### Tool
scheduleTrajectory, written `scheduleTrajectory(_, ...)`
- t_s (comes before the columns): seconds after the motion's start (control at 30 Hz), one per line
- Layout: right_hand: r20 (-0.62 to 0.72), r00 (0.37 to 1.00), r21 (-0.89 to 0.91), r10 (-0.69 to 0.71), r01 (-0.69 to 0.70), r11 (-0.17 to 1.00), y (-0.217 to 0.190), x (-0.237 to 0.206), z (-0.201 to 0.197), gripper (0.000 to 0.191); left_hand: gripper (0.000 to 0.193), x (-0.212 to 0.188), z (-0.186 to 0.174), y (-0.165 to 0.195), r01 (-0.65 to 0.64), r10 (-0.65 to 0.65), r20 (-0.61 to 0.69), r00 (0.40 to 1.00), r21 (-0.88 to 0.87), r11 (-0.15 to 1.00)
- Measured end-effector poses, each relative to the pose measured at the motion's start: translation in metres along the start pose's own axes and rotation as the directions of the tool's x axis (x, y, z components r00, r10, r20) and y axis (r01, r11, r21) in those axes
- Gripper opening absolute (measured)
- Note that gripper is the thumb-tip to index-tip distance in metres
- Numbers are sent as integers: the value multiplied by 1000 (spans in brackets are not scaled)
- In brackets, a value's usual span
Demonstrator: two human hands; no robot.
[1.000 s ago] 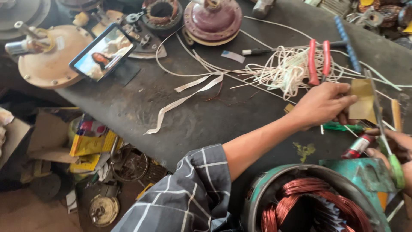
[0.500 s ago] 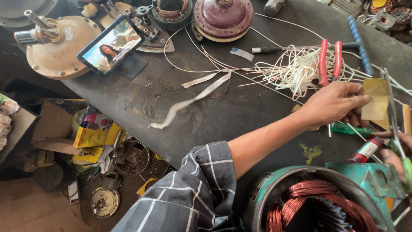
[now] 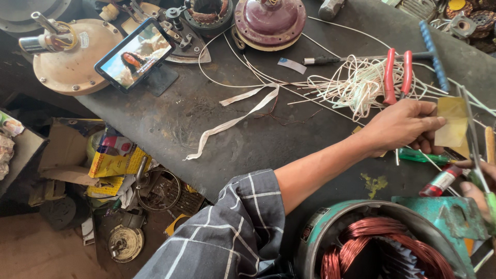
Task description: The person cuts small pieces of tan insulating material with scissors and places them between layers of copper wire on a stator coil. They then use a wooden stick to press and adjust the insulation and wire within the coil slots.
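Here, a yellow card is pinched at its left edge between the fingers of the left hand, which is stretched out over the dark surface. The card is held upright just above a green screwdriver and near red pliers lying on a tangle of white wire. The right hand is seen only in part at the edge, its fingers closed around a thin green-handled tool. A copper-wound motor is placed below.
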State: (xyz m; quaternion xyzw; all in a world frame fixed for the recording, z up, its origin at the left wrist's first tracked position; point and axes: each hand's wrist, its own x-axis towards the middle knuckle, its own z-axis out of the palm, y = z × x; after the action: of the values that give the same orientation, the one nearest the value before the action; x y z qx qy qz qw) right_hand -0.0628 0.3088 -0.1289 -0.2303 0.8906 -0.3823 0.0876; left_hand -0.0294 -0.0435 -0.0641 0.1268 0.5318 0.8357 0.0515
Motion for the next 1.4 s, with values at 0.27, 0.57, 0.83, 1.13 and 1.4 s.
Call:
scheduleTrajectory(0.27, -47, 995, 154, 91, -83, 985, -151, -22, 4, 42, 22, 2, 3, 3, -55, 56, 6, 998, -91, 994)
scheduleTrajectory(0.57, -60, 998, -25, 21, -23, 999, -210, -10, -8, 38, 18, 0, 12, 18, 39, -38, 6, 999, -184, 982)
scheduleTrajectory(0.83, -65, 998, 16, 16, -15, 1000, -204, -10, -12, 37, 20, 2, 14, 24, 41, -38, 23, 999, -155, 987)
scheduleTrajectory(1.13, -85, 996, 52, -6, 10, 999, -204, -8, -4, 40, 21, 1, 15, 29, 53, -49, 27, 998, -173, 983)
scheduleTrajectory(1.4, -109, 993, 24, -34, 37, 999, -208, -8, -2, 41, 22, 0, 16, 31, 38, -34, 23, 999, -204, 978)
